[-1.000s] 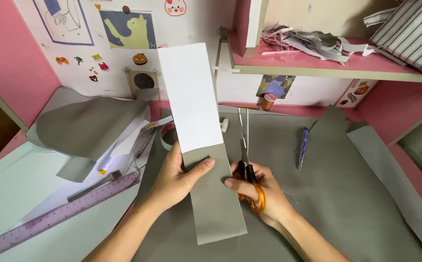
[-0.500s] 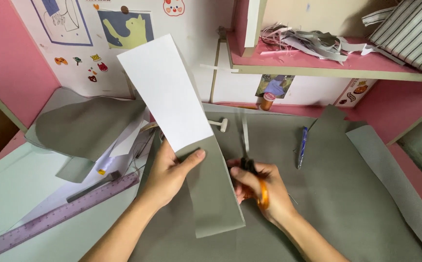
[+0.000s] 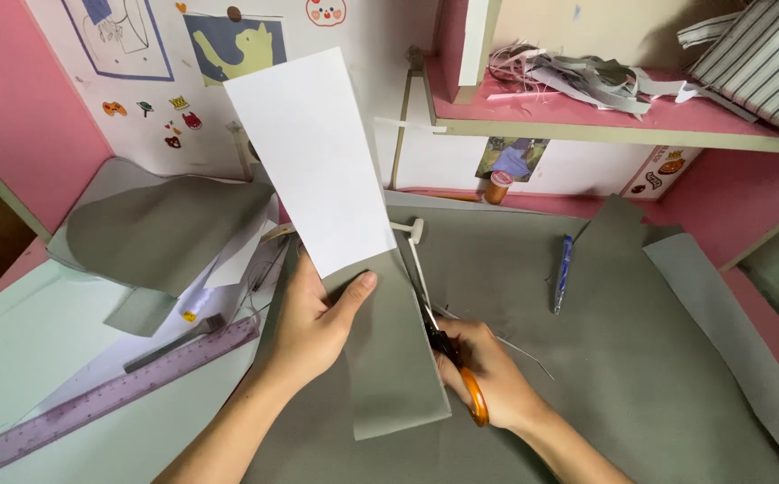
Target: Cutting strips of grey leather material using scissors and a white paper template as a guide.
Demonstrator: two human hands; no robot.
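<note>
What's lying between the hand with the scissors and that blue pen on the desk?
In the head view, only grey sheet and a thin grey sliver lie between the right hand, holding scissors, and the blue pen.

A strip of sheet material (image 3: 380,323) stands up between the two hands over a desk spread with a larger sheet (image 3: 640,358). The left hand (image 3: 313,327) grips its left edge, thumb across the face and fingers behind. Just right of those fingers, the right hand (image 3: 488,381) works scissors (image 3: 448,358) along the strip's right edge, the blades reaching away from the fingertips. Well right of the right hand's fingers lies a pen (image 3: 564,273). Left of the left hand's fingers, a ruler (image 3: 103,403) lies on the desk, with a folded sheet (image 3: 156,229) behind it. A shelf (image 3: 605,121) hangs beyond both hands.
</note>
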